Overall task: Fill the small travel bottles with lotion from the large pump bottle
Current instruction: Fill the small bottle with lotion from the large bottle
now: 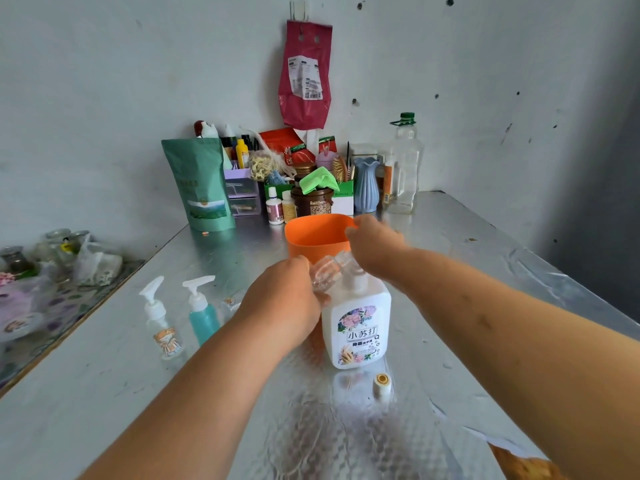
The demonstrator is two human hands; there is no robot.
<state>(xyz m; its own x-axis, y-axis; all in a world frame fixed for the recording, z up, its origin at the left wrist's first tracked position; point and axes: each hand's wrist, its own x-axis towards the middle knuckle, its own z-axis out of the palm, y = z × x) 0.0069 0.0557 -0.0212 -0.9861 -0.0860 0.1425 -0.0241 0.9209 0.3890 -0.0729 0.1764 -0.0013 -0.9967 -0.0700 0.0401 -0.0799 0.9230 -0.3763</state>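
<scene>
The large white pump bottle with a flower label stands upright at the table's middle. My right hand rests on top of its pump head, fingers curled over it. My left hand grips a small clear travel bottle, tilted with its mouth close to the pump's neck; the spout itself is hidden by my hands. A small white cap stands on the table in front of the large bottle. To the left stand two small pump bottles, one clear with a cartoon sticker and one teal.
An orange cup stands just behind my hands. Along the back wall are a green pouch, jars, a blue vase and a tall clear bottle. Bags and glass jars lie at the far left.
</scene>
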